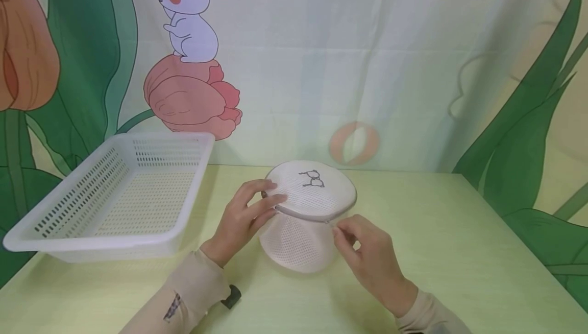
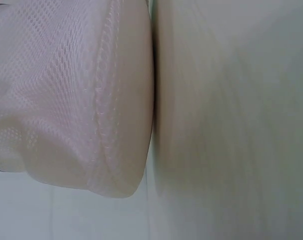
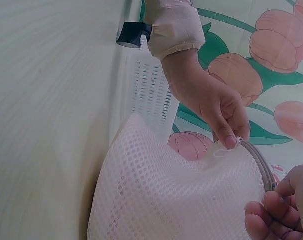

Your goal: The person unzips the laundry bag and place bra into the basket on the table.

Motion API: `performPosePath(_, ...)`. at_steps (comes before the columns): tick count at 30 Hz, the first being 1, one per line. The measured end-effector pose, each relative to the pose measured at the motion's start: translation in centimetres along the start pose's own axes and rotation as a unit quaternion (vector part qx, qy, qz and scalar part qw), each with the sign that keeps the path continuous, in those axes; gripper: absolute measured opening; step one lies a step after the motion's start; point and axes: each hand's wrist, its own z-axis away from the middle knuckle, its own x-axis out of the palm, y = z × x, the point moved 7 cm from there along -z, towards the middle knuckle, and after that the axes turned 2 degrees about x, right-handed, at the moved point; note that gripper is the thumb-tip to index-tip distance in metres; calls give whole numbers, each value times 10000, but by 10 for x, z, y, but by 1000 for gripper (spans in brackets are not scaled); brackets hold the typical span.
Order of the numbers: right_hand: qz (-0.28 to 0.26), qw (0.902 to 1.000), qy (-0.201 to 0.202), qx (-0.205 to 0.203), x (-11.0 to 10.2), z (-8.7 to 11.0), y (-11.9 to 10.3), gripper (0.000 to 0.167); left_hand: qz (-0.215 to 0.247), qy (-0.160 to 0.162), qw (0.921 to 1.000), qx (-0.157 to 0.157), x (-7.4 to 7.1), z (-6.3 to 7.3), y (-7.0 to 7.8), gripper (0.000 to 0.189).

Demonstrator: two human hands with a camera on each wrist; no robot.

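A white mesh laundry bag (image 1: 298,244) stands upright on the table, its round lid edged by a grey zipper (image 1: 303,215) and marked with a small bra drawing (image 1: 313,179). My left hand (image 1: 241,216) grips the lid's left edge, thumb below and fingers spread on top. At the front right of the rim, my right hand (image 1: 367,257) pinches the zipper pull between thumb and forefinger. The right wrist view shows the left hand (image 3: 216,107) pinching one end of the zipper beside a thin white loop. Only the bag's side (image 2: 66,100) fills the left wrist view; no hand appears there.
A white plastic basket (image 1: 138,201) with slotted walls stands at the left of the light green table (image 1: 436,232). Behind the table hangs a cloth backdrop (image 1: 294,68) printed with a rabbit and tulips. A black wrist mount (image 1: 231,297) juts from the left sleeve.
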Motion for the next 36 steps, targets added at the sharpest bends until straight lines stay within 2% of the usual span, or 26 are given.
performPosePath(13, 108, 9999, -32, 107, -3, 0, 5, 13, 28, -108, 9999, -115, 0, 2, -6, 23)
performPosePath(17, 122, 9997, -80, 215, 0, 1, 7, 12, -43, -286, 9994, -187, 1, 1, -6, 40)
performPosePath(25, -2, 9996, -30, 287, 2, 1, 7, 13, -296, -571, 9979, 101, 3, -6, -2, 46)
performPosePath(31, -59, 9991, -133, 405, 5, 2, 8, 13, -438, -1031, 9937, 33, 5, -9, 0, 45)
performPosePath(36, -128, 9991, -83, 396, 5, 3, 8, 13, -399, -1221, 9916, 155, 7, -13, 7, 47)
